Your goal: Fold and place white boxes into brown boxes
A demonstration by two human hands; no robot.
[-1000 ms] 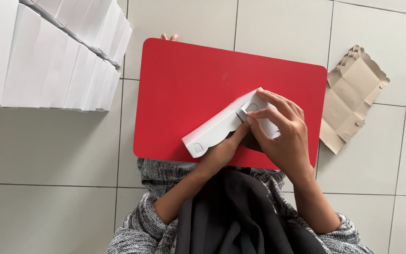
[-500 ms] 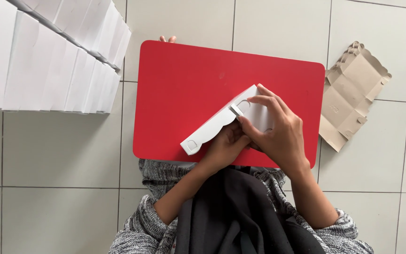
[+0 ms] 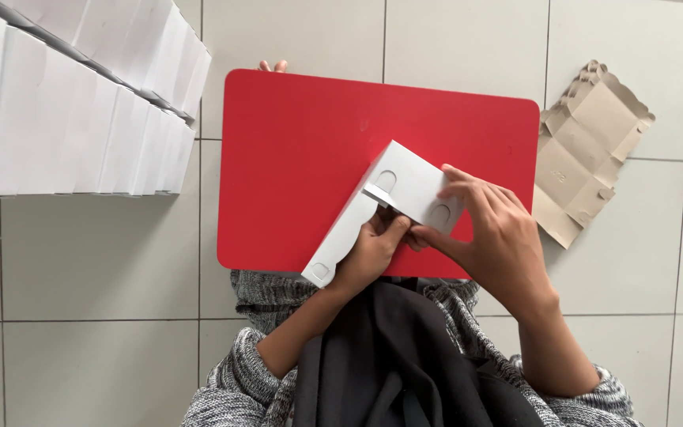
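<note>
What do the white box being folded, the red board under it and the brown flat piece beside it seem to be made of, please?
White box: thin matte cardboard, creased with punched slots. Red board: smooth, probably plastic. Brown blank: uncoated cardboard, scored folds.

one red board point(image 3: 302, 158), one white carton point(image 3: 389, 202) in two hands, one flat brown carton blank point(image 3: 586, 150), two rows of folded white cartons point(image 3: 81, 103).
</note>
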